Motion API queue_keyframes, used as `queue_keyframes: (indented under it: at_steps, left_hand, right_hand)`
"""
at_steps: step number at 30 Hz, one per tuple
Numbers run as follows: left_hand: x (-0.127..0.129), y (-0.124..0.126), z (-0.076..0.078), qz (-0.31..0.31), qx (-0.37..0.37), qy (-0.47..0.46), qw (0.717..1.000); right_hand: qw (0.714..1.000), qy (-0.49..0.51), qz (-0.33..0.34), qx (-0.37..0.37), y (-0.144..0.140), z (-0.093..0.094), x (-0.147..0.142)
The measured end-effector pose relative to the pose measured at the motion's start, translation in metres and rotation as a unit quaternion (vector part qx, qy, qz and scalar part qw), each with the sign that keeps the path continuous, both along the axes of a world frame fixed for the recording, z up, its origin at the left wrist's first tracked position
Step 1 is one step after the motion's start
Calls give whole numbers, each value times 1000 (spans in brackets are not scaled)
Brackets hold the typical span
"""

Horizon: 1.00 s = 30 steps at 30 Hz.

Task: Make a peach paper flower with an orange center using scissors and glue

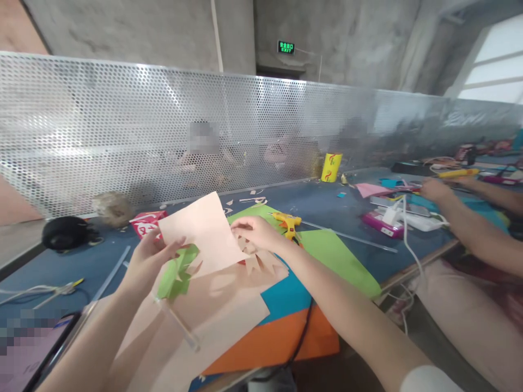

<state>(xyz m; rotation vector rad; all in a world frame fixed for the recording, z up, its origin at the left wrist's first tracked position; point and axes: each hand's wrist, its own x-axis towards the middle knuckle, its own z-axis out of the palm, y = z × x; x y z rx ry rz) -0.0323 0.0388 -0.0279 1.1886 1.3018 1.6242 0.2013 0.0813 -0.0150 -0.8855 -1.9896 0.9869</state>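
My left hand [147,255] grips the left edge of a pale peach sheet of paper [200,231], thumb on top. At its right edge my right hand [259,233] is closed on the same sheet with bent fingers. Below my left hand is a green paper cutout [177,275] with pointed ends, beside a clear stick [180,321]. Under my right hand sit peach paper pieces [261,263] with notched edges. Larger peach sheets [232,305] lie beneath, over blue paper [288,296] and orange paper [281,340].
A yellow hot glue gun [288,222] rests by green paper [337,258]. Left are a red packet [145,222], a black round object [65,233] and a phone [44,354]. A perforated metal divider [139,130] runs behind. At right, a co-worker's arm [469,218] extends near a power strip [384,224].
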Motion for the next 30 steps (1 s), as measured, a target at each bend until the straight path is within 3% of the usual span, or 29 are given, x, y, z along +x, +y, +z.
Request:
queue_keyframes:
  at_steps: [5,11,13,19,21,26,30]
  left_hand:
    - [2,1,-5,-7,-32,-27,999]
    - [-5,3,9,99,70,-110,987]
    - [-5,3,12,119,94,-125,980]
    - [-7,-3,17,137,151,-144,969]
    - [-8,-5,20,164,172,-145,960]
    - [-9,-3,20,198,161,-118,960]
    - [-10,-2,17,196,145,-94,965]
  right_hand:
    - [999,-40,-13,25,7,2,9]
    - [974,-103,-165,114,14,0,20]
    - [970,-140,-147,130,5,-2,13]
    - [955,-238,30,174,-45,-16,-30]
    - [948,-259,49,178,-54,-21,-37]
    - [942,-274,39,190,-49,-21,-35]
    - [936,-295,-49,186,-26,-12,-23]
